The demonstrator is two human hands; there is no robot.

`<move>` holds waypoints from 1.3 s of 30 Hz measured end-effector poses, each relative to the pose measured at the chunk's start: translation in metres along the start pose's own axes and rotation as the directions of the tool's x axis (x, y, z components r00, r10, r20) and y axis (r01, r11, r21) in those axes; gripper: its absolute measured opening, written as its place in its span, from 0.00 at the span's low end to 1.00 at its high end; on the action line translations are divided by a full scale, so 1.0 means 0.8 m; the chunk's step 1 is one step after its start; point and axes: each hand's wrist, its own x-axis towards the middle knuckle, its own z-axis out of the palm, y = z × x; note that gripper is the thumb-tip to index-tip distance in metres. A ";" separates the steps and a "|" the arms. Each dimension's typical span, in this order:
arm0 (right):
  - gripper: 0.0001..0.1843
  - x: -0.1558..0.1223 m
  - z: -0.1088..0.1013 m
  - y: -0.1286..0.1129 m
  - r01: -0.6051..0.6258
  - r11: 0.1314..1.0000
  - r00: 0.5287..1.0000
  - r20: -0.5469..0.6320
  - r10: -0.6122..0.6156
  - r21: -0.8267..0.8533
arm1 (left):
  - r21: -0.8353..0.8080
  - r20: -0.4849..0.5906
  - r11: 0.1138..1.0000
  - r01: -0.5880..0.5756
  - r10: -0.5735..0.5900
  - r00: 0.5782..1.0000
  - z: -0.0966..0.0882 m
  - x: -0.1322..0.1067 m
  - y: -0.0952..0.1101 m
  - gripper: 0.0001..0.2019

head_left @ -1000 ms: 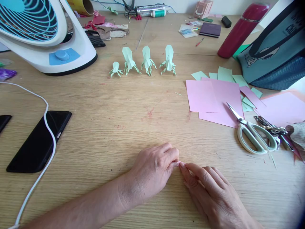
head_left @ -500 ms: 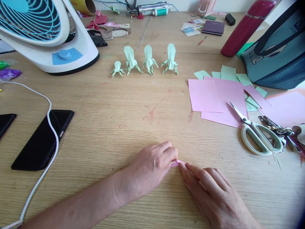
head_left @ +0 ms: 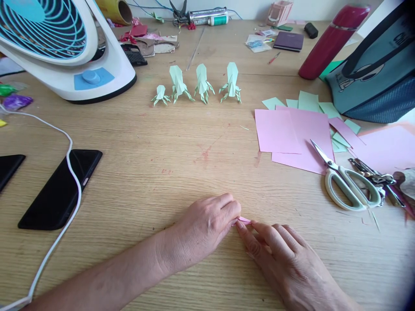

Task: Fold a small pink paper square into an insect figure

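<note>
A small folded piece of pink paper [head_left: 244, 220] lies low over the wooden table, caught between my two hands. My left hand [head_left: 214, 218] is closed on its left end and hides that part. At the other end, the thumb and index finger of my right hand [head_left: 282, 255] pinch the paper, the thumb reaching close to the left fingers. How the hidden layers are folded cannot be seen. Farther back stand several pale green folded-paper figures with legs, among them a small one [head_left: 161, 95] and a taller one [head_left: 232, 82].
Scissors [head_left: 352, 183] lie at right beside pink paper sheets [head_left: 301, 134], green scraps [head_left: 308, 101] and metal tools [head_left: 372, 172]. A red bottle [head_left: 333, 43] and a bag [head_left: 366, 77] stand behind. At left are a fan [head_left: 106, 65], a black phone [head_left: 61, 190] and a white cable [head_left: 76, 181].
My right thumb has slid left along the pink paper toward my left fingers. The left hand stays nearly in place, and the camera view has shifted slightly.
</note>
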 end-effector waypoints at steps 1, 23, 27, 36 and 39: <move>0.23 0.001 0.000 -0.001 0.001 1.000 1.000 0.003 -0.001 -0.007 | 0.008 -0.001 1.000 -0.008 0.008 1.000 0.001 -0.001 0.000 0.07; 0.23 -0.010 0.010 -0.007 -0.021 0.999 1.000 -0.017 0.021 -0.024 | 0.078 -0.079 0.995 -0.057 0.063 0.995 0.012 -0.004 -0.001 0.06; 0.22 -0.013 0.009 -0.008 -0.027 0.999 0.999 -0.029 0.026 -0.032 | 0.072 -0.122 0.996 -0.059 0.067 0.990 0.015 -0.004 -0.003 0.08; 0.17 -0.018 0.005 -0.007 -0.129 0.983 0.985 -0.096 0.142 0.130 | -0.095 -0.084 0.994 -0.055 0.047 0.995 0.006 -0.007 -0.006 0.07; 0.18 -0.018 0.006 -0.005 -0.210 0.962 0.968 -0.100 0.230 0.175 | -0.157 -0.067 0.987 -0.034 0.024 0.997 -0.003 -0.009 -0.005 0.07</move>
